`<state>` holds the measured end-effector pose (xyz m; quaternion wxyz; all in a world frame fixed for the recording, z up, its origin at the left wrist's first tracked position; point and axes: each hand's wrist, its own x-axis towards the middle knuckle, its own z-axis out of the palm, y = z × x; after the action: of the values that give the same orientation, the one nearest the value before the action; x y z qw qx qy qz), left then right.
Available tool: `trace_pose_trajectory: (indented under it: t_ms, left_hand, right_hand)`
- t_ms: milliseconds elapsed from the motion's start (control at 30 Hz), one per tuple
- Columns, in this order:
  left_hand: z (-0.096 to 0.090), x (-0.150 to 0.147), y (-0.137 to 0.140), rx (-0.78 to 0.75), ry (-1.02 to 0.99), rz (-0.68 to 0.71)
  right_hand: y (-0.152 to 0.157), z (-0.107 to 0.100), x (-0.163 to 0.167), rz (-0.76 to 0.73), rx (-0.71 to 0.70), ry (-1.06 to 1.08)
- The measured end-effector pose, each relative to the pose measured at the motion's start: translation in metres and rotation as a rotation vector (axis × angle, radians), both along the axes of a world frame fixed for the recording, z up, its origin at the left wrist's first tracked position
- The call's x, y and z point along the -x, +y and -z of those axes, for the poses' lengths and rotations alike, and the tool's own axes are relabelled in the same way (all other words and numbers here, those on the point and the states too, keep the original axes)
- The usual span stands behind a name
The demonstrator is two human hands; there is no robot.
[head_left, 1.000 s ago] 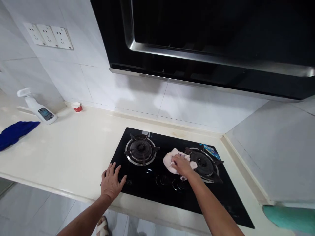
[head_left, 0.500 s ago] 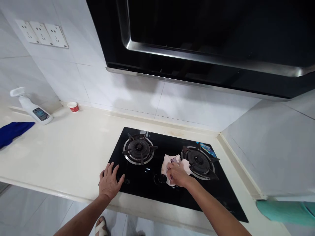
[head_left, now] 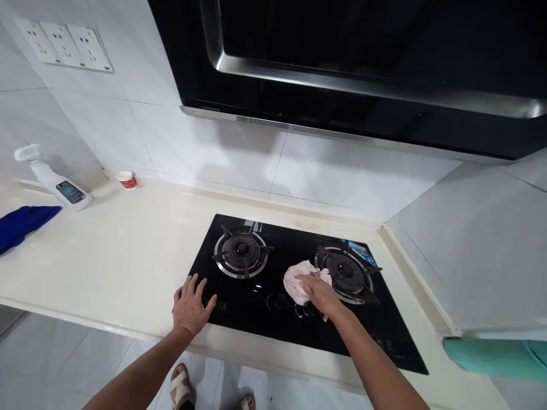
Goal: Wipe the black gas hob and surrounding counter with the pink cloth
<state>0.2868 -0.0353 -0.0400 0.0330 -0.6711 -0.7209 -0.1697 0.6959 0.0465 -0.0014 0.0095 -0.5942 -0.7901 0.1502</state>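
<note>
My right hand (head_left: pixel 317 290) is closed on a crumpled pale pink cloth (head_left: pixel 296 283), which lies against the black glass gas stove (head_left: pixel 256 316) between its two burners. Just to the right of the cloth is the right burner (head_left: pixel 345 270); the left burner (head_left: pixel 241 250) is farther off. Dark control knobs (head_left: pixel 277 302) sit in front of the cloth, some partly covered by my hand. My left hand (head_left: pixel 190 304) rests flat at the stove's left front edge, fingers spread, holding nothing.
A black range hood (head_left: pixel 342 62) overhangs the stove. On the counter (head_left: pixel 128 256) to the left are a white spray bottle (head_left: pixel 60 182), a blue cloth (head_left: pixel 25 223) and a red paper cup (head_left: pixel 127 180). Something green (head_left: pixel 491 357) sits beyond the right edge.
My right hand and the pink cloth have shifted slightly to the right and back, uncovering the left knob. The cloth is now more bunched up. My left hand stays in place.
</note>
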Motion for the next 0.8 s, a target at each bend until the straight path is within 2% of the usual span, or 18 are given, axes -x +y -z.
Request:
trace_pose_trajectory:
  t_ms: [167, 333, 533, 667, 800]
  left_hand:
    - [-0.003, -0.001, 0.0, 0.009, 0.009, -0.006]
    - [-0.003, -0.001, 0.0, 0.018, 0.008, -0.005]
    - [0.0, -0.001, 0.001, 0.019, 0.011, -0.001]
    - [0.0, -0.001, 0.001, 0.019, 0.032, -0.003]
    - [-0.002, -0.001, 0.0, 0.012, 0.046, 0.0]
  right_hand:
    - [-0.024, 0.003, -0.012, 0.057, -0.006, 0.015]
    - [-0.047, 0.009, -0.016, 0.23, -0.066, -0.072]
    - [-0.107, 0.025, -0.026, 0.452, -0.077, -0.15]
    - [-0.147, 0.023, -0.003, 0.464, -0.013, -0.091]
    - [-0.166, 0.017, 0.039, 0.423, 0.141, 0.085]
